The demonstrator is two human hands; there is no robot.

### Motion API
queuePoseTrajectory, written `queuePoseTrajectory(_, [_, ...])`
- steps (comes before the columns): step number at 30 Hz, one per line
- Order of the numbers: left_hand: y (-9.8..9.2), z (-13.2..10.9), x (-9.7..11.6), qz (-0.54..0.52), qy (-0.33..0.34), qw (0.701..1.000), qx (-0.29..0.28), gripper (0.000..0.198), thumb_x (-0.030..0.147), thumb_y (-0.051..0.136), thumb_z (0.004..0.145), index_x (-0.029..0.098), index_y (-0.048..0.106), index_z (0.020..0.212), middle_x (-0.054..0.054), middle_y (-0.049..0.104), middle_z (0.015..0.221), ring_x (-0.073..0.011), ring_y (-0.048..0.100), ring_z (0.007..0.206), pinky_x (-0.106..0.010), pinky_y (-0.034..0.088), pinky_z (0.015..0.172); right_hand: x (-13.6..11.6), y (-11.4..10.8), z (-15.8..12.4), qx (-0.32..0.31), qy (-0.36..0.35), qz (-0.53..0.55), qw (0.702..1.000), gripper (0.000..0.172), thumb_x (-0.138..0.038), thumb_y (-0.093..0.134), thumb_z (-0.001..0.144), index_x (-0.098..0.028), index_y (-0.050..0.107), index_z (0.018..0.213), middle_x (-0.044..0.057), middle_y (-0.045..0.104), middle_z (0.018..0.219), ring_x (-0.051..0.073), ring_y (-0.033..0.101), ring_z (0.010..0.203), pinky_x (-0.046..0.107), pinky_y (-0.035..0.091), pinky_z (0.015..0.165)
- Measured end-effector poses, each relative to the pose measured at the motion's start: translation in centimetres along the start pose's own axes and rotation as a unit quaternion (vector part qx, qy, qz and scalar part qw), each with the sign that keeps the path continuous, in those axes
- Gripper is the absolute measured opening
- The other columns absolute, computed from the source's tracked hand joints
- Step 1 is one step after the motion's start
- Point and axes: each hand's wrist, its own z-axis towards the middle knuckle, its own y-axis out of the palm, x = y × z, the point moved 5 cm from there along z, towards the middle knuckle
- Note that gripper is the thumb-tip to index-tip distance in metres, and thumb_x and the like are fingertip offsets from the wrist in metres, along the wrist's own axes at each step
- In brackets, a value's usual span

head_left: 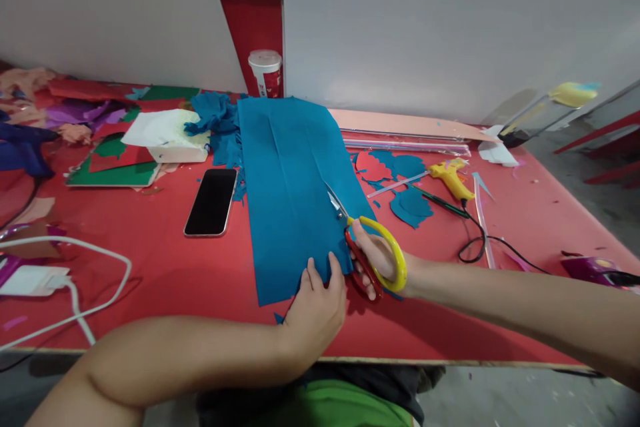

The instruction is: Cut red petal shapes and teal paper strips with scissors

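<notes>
A large sheet of blue paper [295, 200] with lengthwise creases lies across the middle of the red table. My left hand [317, 300] rests on its near edge, fingers spread apart and holding nothing; its thumb is hidden. In my right hand [373, 253] is a pair of scissors [395, 253] with one yellow and one red handle. Their blades point up and left over the right part of the sheet, slightly apart. Whether the blades touch the paper, I cannot tell. A small blue scrap [279, 317] pokes out beside my left wrist.
Left of the sheet lies a phone [211, 203]; crumpled blue paper [215, 117] and a white box [180, 150] are behind it. On the right are cut blue pieces [411, 205], a yellow glue gun [453, 180] and its black cable. A lidded cup [266, 73] stands at the back.
</notes>
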Motion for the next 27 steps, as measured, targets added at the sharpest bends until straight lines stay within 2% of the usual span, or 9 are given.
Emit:
queuePoseTrajectory(3, [0.0,0.0,0.0,0.000,-0.004,1.000,0.000,0.035,0.013,0.041,0.079,0.010,0.058,0.110,-0.019,0.052,0.119,-0.0329,0.059,0.093,-0.040,0.052,0.073,-0.2,0.3,-0.2,0.023,-0.003,-0.036,0.999,0.048,-0.065,0.027,0.077,-0.021,0.039,0.063,-0.007,0.038,0.032,0.009,0.040,0.023,0.021,0.039,0.020])
queuePoseTrajectory(8, [0.1,-0.1,0.0,0.002,-0.007,1.000,0.011,0.036,0.013,0.041,0.078,0.009,0.057,0.110,-0.020,0.052,0.119,-0.0332,0.059,0.092,-0.040,0.053,0.072,-0.1,0.3,0.1,0.025,-0.005,-0.034,0.999,0.049,-0.067,0.029,0.075,-0.021,0.036,0.060,-0.008,0.034,0.032,0.007,0.035,0.021,0.017,0.032,0.018])
queuePoseTrajectory(12, [0.4,-0.1,0.2,0.001,-0.007,1.000,0.018,0.037,0.014,0.041,0.078,0.008,0.057,0.111,-0.020,0.052,0.119,-0.0343,0.059,0.093,-0.040,0.053,0.071,0.0,-0.1,0.1,0.035,0.002,-0.055,0.998,0.049,-0.065,0.024,0.077,-0.021,0.035,0.058,-0.008,0.033,0.033,0.007,0.034,0.022,0.017,0.031,0.020])
queuePoseTrajectory(15, [0.5,-0.2,0.2,-0.003,-0.011,1.000,0.018,0.037,0.014,0.041,0.078,0.009,0.057,0.111,-0.020,0.052,0.119,-0.0336,0.059,0.093,-0.041,0.052,0.072,-0.1,0.0,-0.4,0.008,0.013,-0.034,0.999,0.048,-0.063,0.029,0.078,-0.020,0.038,0.059,-0.006,0.039,0.039,0.007,0.040,0.030,0.015,0.032,0.024])
queuePoseTrajectory(18, [0.4,-0.2,0.2,-0.005,-0.013,1.000,0.025,0.037,0.014,0.041,0.078,0.010,0.057,0.111,-0.019,0.053,0.118,-0.0330,0.059,0.093,-0.040,0.053,0.072,-0.3,0.1,-0.9,-0.047,0.023,0.007,0.999,0.046,-0.062,0.039,0.076,-0.018,0.044,0.061,-0.002,0.050,0.053,0.011,0.052,0.048,0.016,0.040,0.033])
queuePoseTrajectory(20, [0.3,-0.2,0.2,-0.003,-0.014,0.999,0.030,0.036,0.014,0.042,0.078,0.010,0.058,0.110,-0.019,0.053,0.117,-0.0328,0.059,0.092,-0.040,0.053,0.071,-0.3,-0.2,-1.1,-0.068,0.044,0.022,0.997,0.045,-0.061,0.043,0.074,-0.018,0.047,0.063,0.000,0.053,0.062,0.013,0.055,0.058,0.020,0.045,0.039])
queuePoseTrajectory(23, [0.1,-0.1,0.0,0.001,-0.015,0.999,0.040,0.035,0.015,0.043,0.077,0.011,0.059,0.108,-0.019,0.055,0.116,-0.0328,0.060,0.090,-0.039,0.054,0.069,-0.6,-0.8,-1.3,-0.067,0.074,0.017,0.995,0.045,-0.061,0.044,0.073,-0.017,0.050,0.066,0.001,0.053,0.066,0.014,0.055,0.060,0.022,0.047,0.043])
queuePoseTrajectory(27, [-0.1,0.0,-0.1,-0.002,-0.019,0.999,0.050,0.035,0.017,0.044,0.077,0.011,0.061,0.106,-0.018,0.056,0.114,-0.0336,0.060,0.089,-0.039,0.054,0.068,-1.4,-1.5,-1.6,-0.057,0.088,-0.020,0.994,0.054,-0.066,0.035,0.073,-0.016,0.053,0.068,0.003,0.054,0.065,0.014,0.055,0.059,0.022,0.045,0.042])
